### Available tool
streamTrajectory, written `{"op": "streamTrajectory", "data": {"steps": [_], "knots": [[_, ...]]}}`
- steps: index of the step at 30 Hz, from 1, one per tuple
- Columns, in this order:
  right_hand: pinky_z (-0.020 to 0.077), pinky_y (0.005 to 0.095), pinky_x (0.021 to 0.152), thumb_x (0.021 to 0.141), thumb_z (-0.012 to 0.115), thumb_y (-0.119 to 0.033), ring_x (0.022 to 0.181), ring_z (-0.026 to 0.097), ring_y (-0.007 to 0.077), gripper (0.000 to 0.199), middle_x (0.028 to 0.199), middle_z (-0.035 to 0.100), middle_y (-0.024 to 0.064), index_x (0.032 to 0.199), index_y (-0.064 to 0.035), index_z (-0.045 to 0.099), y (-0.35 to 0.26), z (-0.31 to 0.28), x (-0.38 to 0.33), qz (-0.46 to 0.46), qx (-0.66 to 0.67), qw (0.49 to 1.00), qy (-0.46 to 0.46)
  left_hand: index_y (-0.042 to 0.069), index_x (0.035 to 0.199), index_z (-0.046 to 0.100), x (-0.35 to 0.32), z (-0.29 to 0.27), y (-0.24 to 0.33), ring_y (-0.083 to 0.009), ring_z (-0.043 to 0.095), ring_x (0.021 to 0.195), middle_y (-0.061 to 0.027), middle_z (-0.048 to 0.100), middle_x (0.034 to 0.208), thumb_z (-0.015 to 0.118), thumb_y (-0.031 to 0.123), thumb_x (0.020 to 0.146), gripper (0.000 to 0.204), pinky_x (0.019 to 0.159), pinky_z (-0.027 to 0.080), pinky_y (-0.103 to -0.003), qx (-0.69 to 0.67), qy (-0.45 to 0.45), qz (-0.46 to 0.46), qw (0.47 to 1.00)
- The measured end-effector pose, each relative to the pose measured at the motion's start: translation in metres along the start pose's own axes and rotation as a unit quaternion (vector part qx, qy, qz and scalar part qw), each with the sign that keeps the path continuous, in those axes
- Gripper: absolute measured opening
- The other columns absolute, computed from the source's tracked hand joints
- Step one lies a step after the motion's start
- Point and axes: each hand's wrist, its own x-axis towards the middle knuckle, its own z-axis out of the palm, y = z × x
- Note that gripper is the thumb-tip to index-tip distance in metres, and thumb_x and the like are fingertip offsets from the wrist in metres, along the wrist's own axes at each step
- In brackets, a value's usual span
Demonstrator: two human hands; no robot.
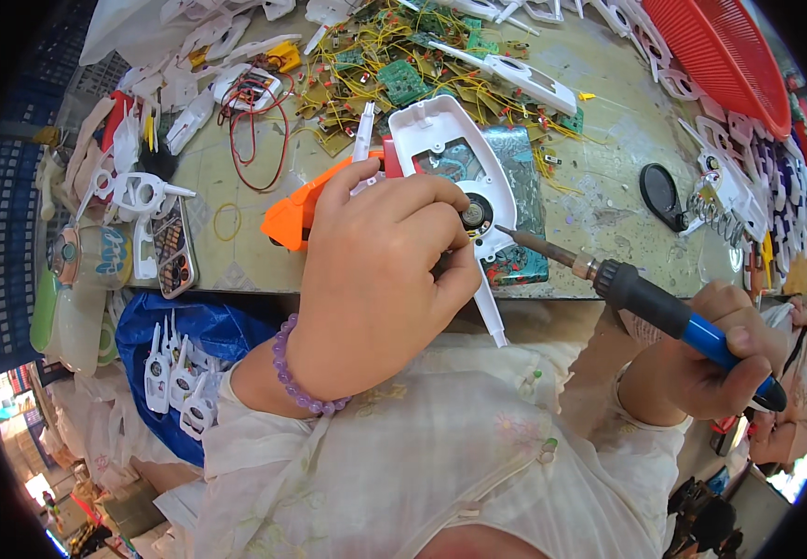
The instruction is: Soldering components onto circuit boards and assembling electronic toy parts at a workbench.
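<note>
A white plastic housing (502, 172) with a wide frame and a narrow handle lies tilted at the table's front. My left hand (385, 252) has its fingers curled over the left side of this housing, steadying it. Their tips rest by a round black speaker (478, 212) set inside; anything pinched beneath them is hidden. In my right hand (715, 363) is a blue and black soldering iron (650, 300), its tip at the housing's edge beside the speaker. An orange plastic tool (293, 212) lies partly behind my left hand. Under the housing is a dark, mottled flat block (522, 252).
Green circuit boards (403, 82) with yellow wires pile up at the back. Looped red wire (256, 154) lies left of them. A phone (175, 252) is at the left edge, above a blue bag (142, 321) of white parts. A red basket (725, 61) and solder coil (706, 210) are right.
</note>
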Motion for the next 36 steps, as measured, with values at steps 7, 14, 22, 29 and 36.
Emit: {"op": "streamTrajectory", "data": {"steps": [7, 14, 22, 29, 36], "knots": [[0.0221, 0.0287, 0.039, 0.097, 0.043, -0.029, 0.041, 0.030, 0.0120, 0.029, 0.056, 0.041, 0.0053, 0.085, -0.0019, 0.043, 0.0047, 0.0004, -0.0021, -0.013, -0.006, 1.000, -0.002, 0.006, 0.063, 0.056, -0.0005, 0.0000, 0.0008, -0.0230, 0.061, 0.074, -0.0033, 0.064, 0.084, 0.066, 0.006, 0.068, 0.010, 0.089, 0.040, -0.046, 0.007, -0.004, -0.011, 1.000], [0.0222, 0.0286, 0.040, 0.097, 0.043, -0.028, 0.041, 0.030, 0.0113, 0.029, 0.056, 0.041, 0.0048, 0.085, -0.0018, 0.043, 0.0050, 0.0035, -0.0008, -0.011, 0.001, 1.000, -0.018, 0.006, 0.066, 0.060, 0.0000, -0.0017, 0.0014, -0.0219, 0.062, 0.079, -0.0028, 0.066, 0.084, 0.068, 0.006, 0.068, 0.008, 0.091, 0.040, -0.044, 0.016, -0.025, -0.026, 0.999], [0.0211, 0.0284, 0.038, 0.097, 0.043, -0.031, 0.040, 0.028, 0.0109, 0.031, 0.055, 0.040, 0.0041, 0.084, -0.0023, 0.043, 0.0054, 0.0043, -0.0023, -0.004, -0.003, 1.000, -0.017, 0.005, 0.065, 0.057, 0.0004, -0.0004, 0.0019, -0.0228, 0.060, 0.074, -0.0032, 0.063, 0.084, 0.066, 0.005, 0.068, 0.010, 0.090, 0.040, -0.046, 0.019, -0.010, -0.008, 1.000], [0.0229, 0.0285, 0.038, 0.097, 0.044, -0.034, 0.040, 0.033, 0.0123, 0.032, 0.055, 0.042, 0.0030, 0.087, -0.0030, 0.045, -0.0002, 0.0066, -0.0053, -0.007, -0.028, 0.999, -0.025, 0.006, 0.066, 0.060, -0.0013, -0.0012, 0.0042, -0.0209, 0.061, 0.081, -0.0018, 0.066, 0.086, 0.069, 0.007, 0.067, 0.009, 0.092, 0.039, -0.044, 0.028, -0.029, -0.027, 0.999], [0.0246, 0.0290, 0.038, 0.097, 0.044, -0.035, 0.040, 0.036, 0.0128, 0.033, 0.056, 0.045, 0.0020, 0.089, -0.0032, 0.047, -0.0002, 0.0053, -0.0082, -0.066, -0.030, 0.994, -0.078, 0.006, 0.066, 0.060, -0.0023, -0.0018, 0.0036, -0.0208, 0.061, 0.082, -0.0019, 0.065, 0.086, 0.069, 0.007, 0.067, 0.009, 0.092, 0.038, -0.044, 0.027, -0.030, -0.027, 0.999]]}}
